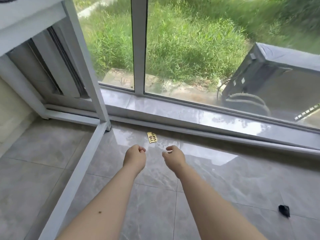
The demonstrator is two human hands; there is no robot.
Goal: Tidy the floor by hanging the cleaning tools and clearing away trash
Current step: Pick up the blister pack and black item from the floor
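A gold foil blister pack (152, 137) lies flat on the grey tiled floor (155, 187) close to the window sill. Both my arms stretch out toward it. My left hand (135, 156) hovers just short of the pack, its fingers curled in and holding nothing. My right hand (174, 157) is beside it, slightly to the right of the pack, fingers loosely curled and empty. A small black piece of trash (284, 210) lies on the floor at the lower right. No cleaning tools are in sight.
A white metal frame (97, 87) with a leg and a floor bar stands at the left. The raised grey sill (190, 115) and large window (190, 49) close off the far side. Outside are grass and a dark covered unit (277, 80).
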